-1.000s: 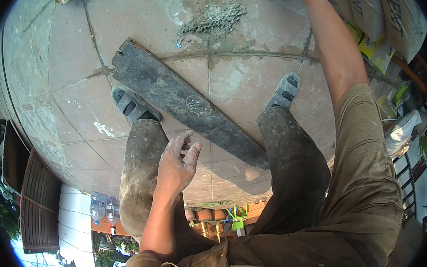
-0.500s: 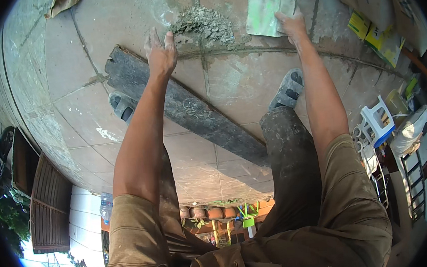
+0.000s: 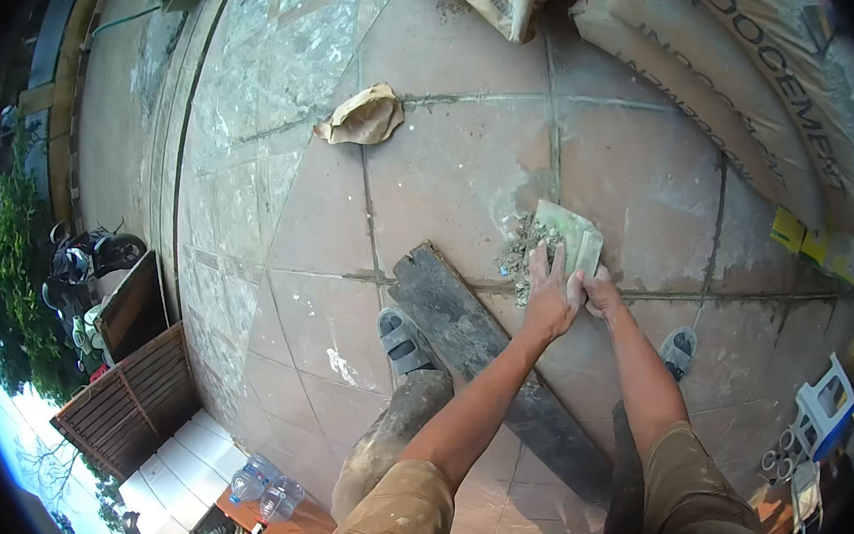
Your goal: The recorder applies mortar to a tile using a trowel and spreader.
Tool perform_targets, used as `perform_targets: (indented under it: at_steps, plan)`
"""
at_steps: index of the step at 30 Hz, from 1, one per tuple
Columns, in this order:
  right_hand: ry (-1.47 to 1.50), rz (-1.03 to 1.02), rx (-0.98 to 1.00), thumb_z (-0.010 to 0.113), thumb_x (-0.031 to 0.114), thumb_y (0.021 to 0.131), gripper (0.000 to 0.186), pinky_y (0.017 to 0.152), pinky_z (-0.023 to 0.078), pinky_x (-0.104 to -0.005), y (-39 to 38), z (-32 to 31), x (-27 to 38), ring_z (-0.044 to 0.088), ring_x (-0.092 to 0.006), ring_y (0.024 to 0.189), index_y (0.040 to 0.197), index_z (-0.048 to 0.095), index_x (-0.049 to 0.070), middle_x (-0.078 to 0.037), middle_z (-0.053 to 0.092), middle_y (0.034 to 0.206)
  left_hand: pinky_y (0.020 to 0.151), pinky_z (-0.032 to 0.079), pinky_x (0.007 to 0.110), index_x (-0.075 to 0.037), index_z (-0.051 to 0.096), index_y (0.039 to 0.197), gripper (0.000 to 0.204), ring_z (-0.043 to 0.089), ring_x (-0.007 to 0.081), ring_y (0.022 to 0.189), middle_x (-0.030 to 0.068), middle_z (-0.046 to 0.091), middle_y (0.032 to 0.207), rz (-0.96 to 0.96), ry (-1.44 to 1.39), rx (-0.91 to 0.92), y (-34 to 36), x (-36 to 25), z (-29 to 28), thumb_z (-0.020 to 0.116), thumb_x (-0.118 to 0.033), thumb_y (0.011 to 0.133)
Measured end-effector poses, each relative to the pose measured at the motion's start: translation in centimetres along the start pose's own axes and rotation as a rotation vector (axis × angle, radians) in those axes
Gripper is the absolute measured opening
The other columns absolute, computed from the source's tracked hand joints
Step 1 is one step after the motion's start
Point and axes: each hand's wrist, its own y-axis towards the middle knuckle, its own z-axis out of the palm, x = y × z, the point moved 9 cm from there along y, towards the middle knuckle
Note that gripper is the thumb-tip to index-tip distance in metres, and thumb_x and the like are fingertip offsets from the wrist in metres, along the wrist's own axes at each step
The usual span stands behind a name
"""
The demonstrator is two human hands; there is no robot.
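Note:
My right hand (image 3: pixel 603 293) grips the near edge of a thin pale green and white sheet (image 3: pixel 575 235), which lies low over the floor. Beside it, my left hand (image 3: pixel 550 302) has its fingers stretched forward and a little apart, at the heap of grey crumbly rubble (image 3: pixel 521 250). The two hands meet at the thumbs. The sheet's far end touches or overlaps the right side of the heap; which of the two, I cannot tell. Part of the rubble is hidden under my left fingers.
A dark, worn wooden plank (image 3: pixel 494 352) lies slantwise between my sandalled feet. Crumpled brown paper (image 3: pixel 365 117) rests farther off on the tiles. Large paper sacks (image 3: pixel 723 73) stand at the far right, a white plastic stool (image 3: pixel 827 406) nearer. Plastic bottles (image 3: pixel 267 488) are at lower left.
The right hand has brought the sheet leftward to the rubble. My left hand has moved across to join it. The whole view has shifted, showing more floor and sacks.

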Motion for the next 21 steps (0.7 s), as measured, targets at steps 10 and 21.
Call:
perform_targets:
  at_steps: [10, 21]
  plan:
    - [-0.193, 0.121, -0.227, 0.069, 0.002, 0.078, 0.045, 0.083, 0.051, -0.0355, -10.0, 6.0, 7.7, 0.063, -0.0237, 0.096, 0.121, 0.054, -0.003, -0.012, 0.064, 0.111, 0.106, 0.036, 0.041, -0.001, 0.046, 0.135, 0.051, 0.045, 0.038, 0.127, 0.0263, 0.05, 0.132, -0.257, -0.374, 0.239, -20.3, -2.4, -17.6, 0.052, -0.031, 0.095]
    - [-0.374, -0.464, -0.058, 0.078, 0.013, 0.078, 0.042, 0.069, 0.053, -0.0367, 4.0, 70.9, 30.2, 0.063, -0.0242, 0.084, 0.104, 0.057, -0.012, -0.018, 0.064, 0.098, 0.102, 0.039, 0.043, -0.001, 0.047, 0.133, 0.056, 0.05, 0.0407, 0.12, 0.0275, 0.051, 0.13, -0.24, -0.359, 0.176, -16.0, 4.5, -18.8, 0.054, -0.038, 0.092]
